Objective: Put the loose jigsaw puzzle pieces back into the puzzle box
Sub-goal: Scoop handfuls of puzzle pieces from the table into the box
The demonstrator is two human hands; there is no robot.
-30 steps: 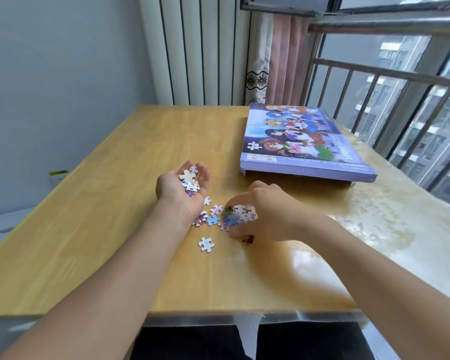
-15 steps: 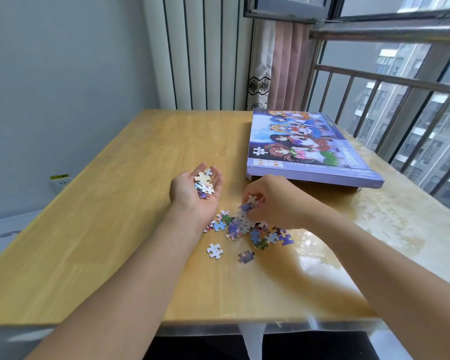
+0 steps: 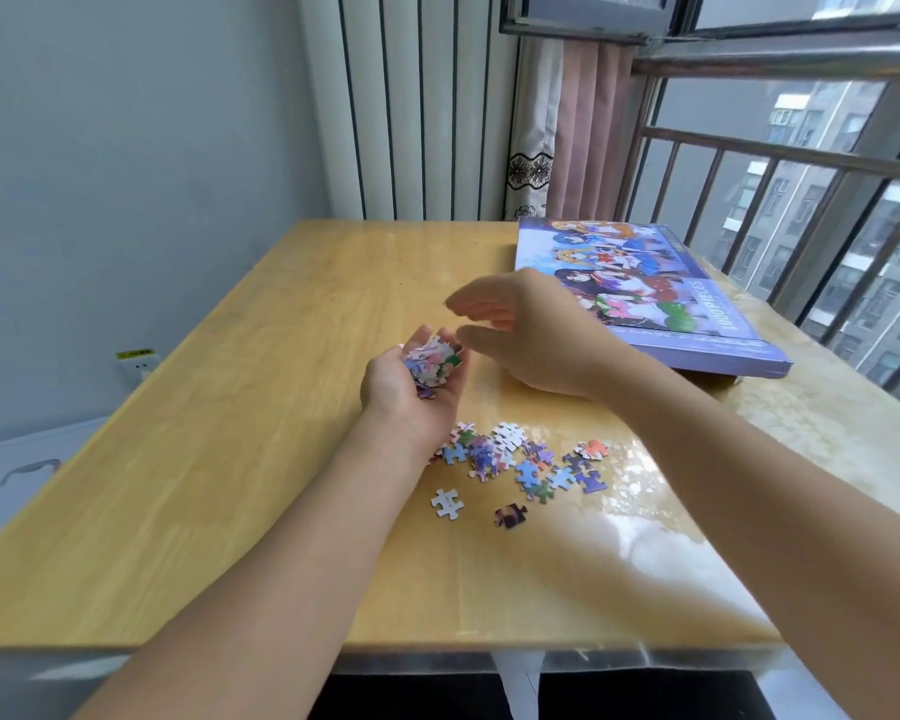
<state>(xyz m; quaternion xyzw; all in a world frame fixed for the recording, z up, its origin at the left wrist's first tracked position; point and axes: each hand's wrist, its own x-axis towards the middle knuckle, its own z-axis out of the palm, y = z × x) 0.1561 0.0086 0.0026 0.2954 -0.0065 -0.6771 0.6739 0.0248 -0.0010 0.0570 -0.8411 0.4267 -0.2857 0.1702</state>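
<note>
Cardboard jigsaw pieces (image 3: pixel 520 459) are seen scattered on the glossy wooden table (image 3: pixel 230 459), just right of the left wrist, with two strays nearest the viewer at about 6 o'clock of the cluster. Thin, light and stiff, they are judged likely to slide on the slick surface, so they would best be pinched at their edges or swept together rather than pressed flat. Beyond, at 11 o'clock of the cluster, a small heap of pieces is cradled in the upturned, cupped left hand (image 3: pixel 417 381). Just above and to its right, the right hand (image 3: pixel 531 330) is held with fingers relaxed and spread, nothing gripped. Farthest off, at 1 o'clock, the puzzle box (image 3: pixel 645 288) is shown lying closed, lid on.
</note>
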